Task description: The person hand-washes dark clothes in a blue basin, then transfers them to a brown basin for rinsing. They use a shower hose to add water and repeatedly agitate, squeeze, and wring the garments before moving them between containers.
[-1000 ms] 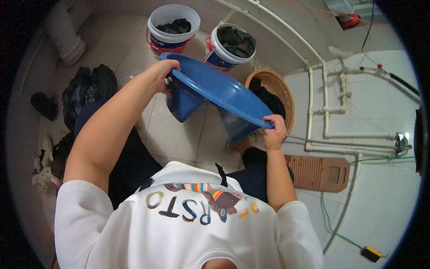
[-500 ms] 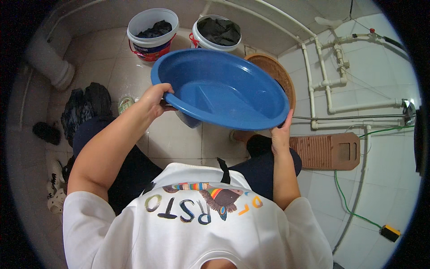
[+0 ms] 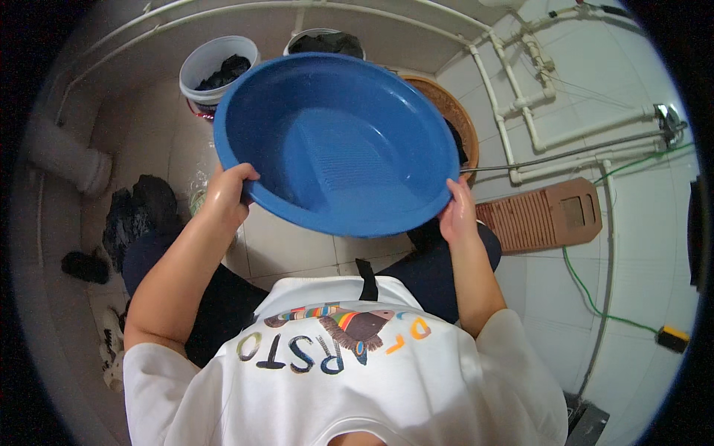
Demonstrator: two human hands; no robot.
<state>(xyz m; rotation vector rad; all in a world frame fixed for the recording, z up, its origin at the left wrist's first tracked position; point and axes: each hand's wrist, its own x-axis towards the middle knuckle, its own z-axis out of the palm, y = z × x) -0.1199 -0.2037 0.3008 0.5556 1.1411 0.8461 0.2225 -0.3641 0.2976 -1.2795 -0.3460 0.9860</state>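
A large oval blue basin (image 3: 349, 160) is held up in front of me, its inside facing me and a ribbed panel moulded into its bottom. No clothes or standing water show in it. My left hand (image 3: 229, 192) grips the near left rim, thumb over the edge and fingers hidden beneath. On the right side, my right hand (image 3: 457, 212) clasps the rim, its fingers mostly behind the basin. Both hands look wet.
Behind the basin stand two white buckets, one at left (image 3: 216, 70) and one further right (image 3: 327, 41), with dark cloth inside. A brown tub (image 3: 454, 111) sits behind it. A brown washboard (image 3: 539, 215) lies right, near wall pipes (image 3: 513, 111). Black bundled material (image 3: 141, 212) lies left.
The basin has tipped so more of its inside faces me, and it has come a little leftward in view. Both hands keep their hold on the rim.
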